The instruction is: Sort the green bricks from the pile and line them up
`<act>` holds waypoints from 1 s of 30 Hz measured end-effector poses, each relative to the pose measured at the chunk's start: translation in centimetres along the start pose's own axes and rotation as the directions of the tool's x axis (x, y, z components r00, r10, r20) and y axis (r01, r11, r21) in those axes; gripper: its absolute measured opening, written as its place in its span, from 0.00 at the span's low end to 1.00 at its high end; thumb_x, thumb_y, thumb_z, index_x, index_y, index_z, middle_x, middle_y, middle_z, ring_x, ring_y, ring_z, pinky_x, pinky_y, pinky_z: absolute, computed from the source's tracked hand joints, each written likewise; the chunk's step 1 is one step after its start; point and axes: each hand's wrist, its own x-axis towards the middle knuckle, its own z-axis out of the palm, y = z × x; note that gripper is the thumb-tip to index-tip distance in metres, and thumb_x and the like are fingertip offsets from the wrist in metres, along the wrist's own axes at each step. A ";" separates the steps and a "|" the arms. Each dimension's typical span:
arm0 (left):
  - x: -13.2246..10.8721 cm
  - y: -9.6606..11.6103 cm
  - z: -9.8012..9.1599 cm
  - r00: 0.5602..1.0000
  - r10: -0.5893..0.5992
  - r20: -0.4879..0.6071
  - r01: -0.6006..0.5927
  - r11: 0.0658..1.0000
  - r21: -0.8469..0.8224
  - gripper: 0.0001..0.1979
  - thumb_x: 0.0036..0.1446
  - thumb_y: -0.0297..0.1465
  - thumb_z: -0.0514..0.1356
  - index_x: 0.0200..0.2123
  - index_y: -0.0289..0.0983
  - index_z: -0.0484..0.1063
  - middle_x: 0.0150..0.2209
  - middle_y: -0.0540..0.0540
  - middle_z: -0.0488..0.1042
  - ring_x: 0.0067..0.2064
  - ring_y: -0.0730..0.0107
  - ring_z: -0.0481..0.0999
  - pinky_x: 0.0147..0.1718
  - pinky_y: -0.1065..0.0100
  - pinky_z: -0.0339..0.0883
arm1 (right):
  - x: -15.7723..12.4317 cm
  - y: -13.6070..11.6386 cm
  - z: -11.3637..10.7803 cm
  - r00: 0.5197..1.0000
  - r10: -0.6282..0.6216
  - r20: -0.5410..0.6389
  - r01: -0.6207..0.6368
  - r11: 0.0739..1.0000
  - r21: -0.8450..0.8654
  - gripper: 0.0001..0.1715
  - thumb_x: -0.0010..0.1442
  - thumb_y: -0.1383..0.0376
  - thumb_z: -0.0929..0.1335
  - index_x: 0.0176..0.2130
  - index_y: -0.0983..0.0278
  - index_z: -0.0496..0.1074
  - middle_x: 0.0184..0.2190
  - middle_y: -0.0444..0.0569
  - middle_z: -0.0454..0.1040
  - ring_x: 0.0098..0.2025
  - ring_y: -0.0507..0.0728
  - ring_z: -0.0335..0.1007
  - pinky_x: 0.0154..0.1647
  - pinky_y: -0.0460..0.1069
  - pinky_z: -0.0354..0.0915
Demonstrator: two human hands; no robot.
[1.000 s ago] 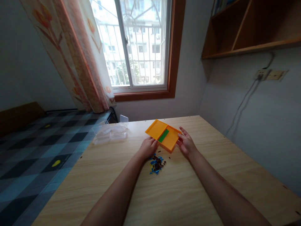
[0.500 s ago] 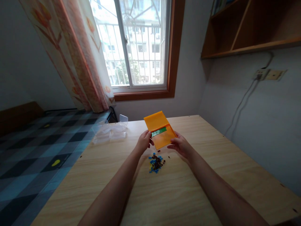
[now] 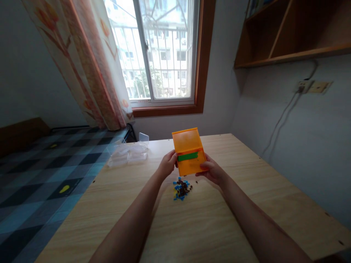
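An orange plastic case (image 3: 187, 141) with its lid hinged open is held up over the table between my hands. A green strip (image 3: 188, 156) lies across it just below the hinge. My left hand (image 3: 168, 164) grips the left edge, thumb in front. My right hand (image 3: 211, 170) holds the lower right corner, with its thumb on the inner face and the fingers underneath. Below the case, a small pile of blue, brown and yellow building bricks (image 3: 181, 189) rests on the table. One tiny dark piece (image 3: 196, 182) sits to the right of the pile.
Clear plastic boxes (image 3: 128, 153) stand at the table's far left. The wooden table (image 3: 246, 204) meets a bed with a checked cover (image 3: 55, 175) on the left. A window is behind it; a wall shelf (image 3: 274, 54) hangs at upper right.
Both hands have turned the orange case so it sits straighter, its upper edge shifting right. The lid's inner face and green strip now look different in the light. The pile has not moved.
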 end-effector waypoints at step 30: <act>-3.0 1.0 1.5 0.988 0.119 0.101 -0.152 0.880 0.450 0.24 0.64 0.44 0.57 0.57 0.38 0.72 0.55 0.40 0.76 0.56 0.52 0.74 0.57 0.54 0.65 | 0.0 -1.3 0.3 0.987 0.141 -0.076 -0.127 0.978 0.168 0.27 0.71 0.52 0.54 0.56 0.65 0.67 0.43 0.56 0.80 0.34 0.62 0.80 0.18 0.55 0.76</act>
